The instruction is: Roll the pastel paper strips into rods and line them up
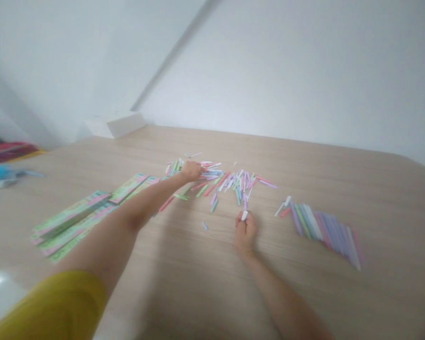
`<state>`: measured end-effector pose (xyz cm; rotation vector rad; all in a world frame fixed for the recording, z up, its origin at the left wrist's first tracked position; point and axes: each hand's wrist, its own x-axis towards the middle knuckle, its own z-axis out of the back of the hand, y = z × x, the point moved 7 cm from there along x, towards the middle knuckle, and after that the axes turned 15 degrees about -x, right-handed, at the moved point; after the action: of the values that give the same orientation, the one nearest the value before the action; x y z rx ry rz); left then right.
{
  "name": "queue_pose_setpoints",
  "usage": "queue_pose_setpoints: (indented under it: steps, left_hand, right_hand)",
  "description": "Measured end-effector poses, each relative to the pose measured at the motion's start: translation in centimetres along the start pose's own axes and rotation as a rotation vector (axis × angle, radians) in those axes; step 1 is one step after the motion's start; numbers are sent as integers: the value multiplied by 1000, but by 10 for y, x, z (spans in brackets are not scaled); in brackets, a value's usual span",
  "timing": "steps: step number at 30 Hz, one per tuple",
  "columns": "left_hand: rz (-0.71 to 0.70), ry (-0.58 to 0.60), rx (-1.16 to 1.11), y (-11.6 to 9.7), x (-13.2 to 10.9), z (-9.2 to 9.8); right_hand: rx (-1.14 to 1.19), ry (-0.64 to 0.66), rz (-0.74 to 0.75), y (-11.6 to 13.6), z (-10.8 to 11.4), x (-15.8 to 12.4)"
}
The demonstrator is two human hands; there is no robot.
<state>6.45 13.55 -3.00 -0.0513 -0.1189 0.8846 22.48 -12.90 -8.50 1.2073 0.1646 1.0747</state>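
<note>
Nearest the camera, a mustard-yellow sleeve (46, 307) covers the left upper arm, and both bare forearms reach out over a pale wood-grain tabletop (340, 165). Right hand (245, 234) stands mid-table, its fingers (241, 223) curled narrow around a short white paper stick (244, 216). The stick's tip shows above them, and this tight pinch at one end keeps it from slipping. Left hand (191, 171) lies over the left end of a loose heap of thin pastel paper sticks (230, 182), bent down onto it; whether it holds anything, I cannot tell. One small blue paper stick (204, 226) lies apart, just left of the right hand. Farther right, pastel sticks lie side by side in a neat fan (322, 231). Long green-and-pink printed paper strips (71, 222) overlap in rows to the left. A white box (116, 125) sits beyond the tabletop's far edge.
</note>
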Motion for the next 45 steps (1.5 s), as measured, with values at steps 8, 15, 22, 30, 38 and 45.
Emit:
queue_pose_setpoints:
  steps: [8, 15, 22, 30, 38, 45]
  left_hand:
    - [-88, 51, 40, -18, 8, -22]
    - [-24, 54, 70, -17, 17, -25]
    - [-31, 41, 12, -29, 7, -17]
    - [9, 20, -113, -33, -4, -14]
    - [106, -222, -310, -38, -10, 6]
    - [71, -518, -728, -85, -68, 15]
  right_hand:
    - [-33, 11, 105, -4, -1, 7]
    - [2, -191, 19, -18, 14, 18]
    - [-11, -205, 44, -15, 14, 16]
    - [-49, -186, 59, -14, 14, 17]
    - [-76, -162, 103, -12, 10, 15]
    - [-189, -36, 197, 0, -2, 14]
